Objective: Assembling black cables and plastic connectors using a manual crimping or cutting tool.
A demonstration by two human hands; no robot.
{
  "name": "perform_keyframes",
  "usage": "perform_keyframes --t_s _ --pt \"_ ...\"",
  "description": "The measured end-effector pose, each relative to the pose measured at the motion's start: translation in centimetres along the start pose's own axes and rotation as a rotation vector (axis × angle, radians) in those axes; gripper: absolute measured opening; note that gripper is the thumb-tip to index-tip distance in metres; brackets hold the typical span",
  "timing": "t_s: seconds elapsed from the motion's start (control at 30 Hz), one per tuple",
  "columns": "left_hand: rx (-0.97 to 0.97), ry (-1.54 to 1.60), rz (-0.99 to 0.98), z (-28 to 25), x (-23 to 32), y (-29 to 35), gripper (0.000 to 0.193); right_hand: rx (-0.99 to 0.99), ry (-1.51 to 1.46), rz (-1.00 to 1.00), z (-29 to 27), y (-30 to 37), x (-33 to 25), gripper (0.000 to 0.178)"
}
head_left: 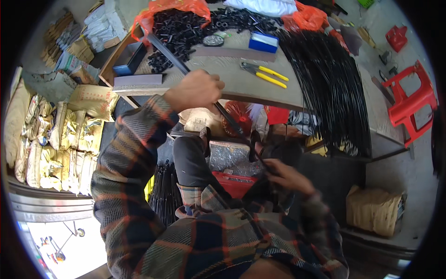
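A long black rod slants across in front of me, from the table's far left down toward my lap. My left hand is wrapped round its upper part, just over the table's near edge. Lower down and to the right, my right hand closes on the rod near my thigh, slightly blurred. The rod's upper end reaches a heap of small black parts. Where its lower end stops is hard to make out against my dark clothes.
Yellow-handled pliers, a blue box and a grey strip lie on the table. A bundle of thin black rods hangs over its right edge. A red stool stands at right; wrapped packages are stacked at left.
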State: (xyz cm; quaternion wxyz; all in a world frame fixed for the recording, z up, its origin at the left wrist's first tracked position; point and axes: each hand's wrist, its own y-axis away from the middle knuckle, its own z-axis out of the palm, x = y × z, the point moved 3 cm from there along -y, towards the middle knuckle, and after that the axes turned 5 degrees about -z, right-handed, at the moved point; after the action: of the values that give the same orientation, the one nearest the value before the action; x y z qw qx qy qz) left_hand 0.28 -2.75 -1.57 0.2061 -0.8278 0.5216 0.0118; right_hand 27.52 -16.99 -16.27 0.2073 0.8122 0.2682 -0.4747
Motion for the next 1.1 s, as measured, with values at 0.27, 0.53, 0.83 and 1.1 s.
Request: perform_keyframes --t_s 0.27,0.53,0.83,1.1 --pt "-0.458 0.022 0.386 7.8 12.7 -1.4 0.018 -0.615 -0.202 0.036 16.2 -7.6 13.9 0.028" --pt "-0.475 0.062 0.462 7.5 13.0 -1.2 0.016 0.099 -0.513 -0.331 8.0 -9.6 1.4 0.018" --pt "0.554 1.0 -0.936 5.8 12.1 5.0 0.021 -0.022 -0.241 -0.113 9.1 -10.2 2.1 0.023" --pt "0.761 1.852 -0.83 7.2 13.7 4.7 0.049 0.051 -0.442 -0.534 -2.2 -14.1 -7.5 0.041"
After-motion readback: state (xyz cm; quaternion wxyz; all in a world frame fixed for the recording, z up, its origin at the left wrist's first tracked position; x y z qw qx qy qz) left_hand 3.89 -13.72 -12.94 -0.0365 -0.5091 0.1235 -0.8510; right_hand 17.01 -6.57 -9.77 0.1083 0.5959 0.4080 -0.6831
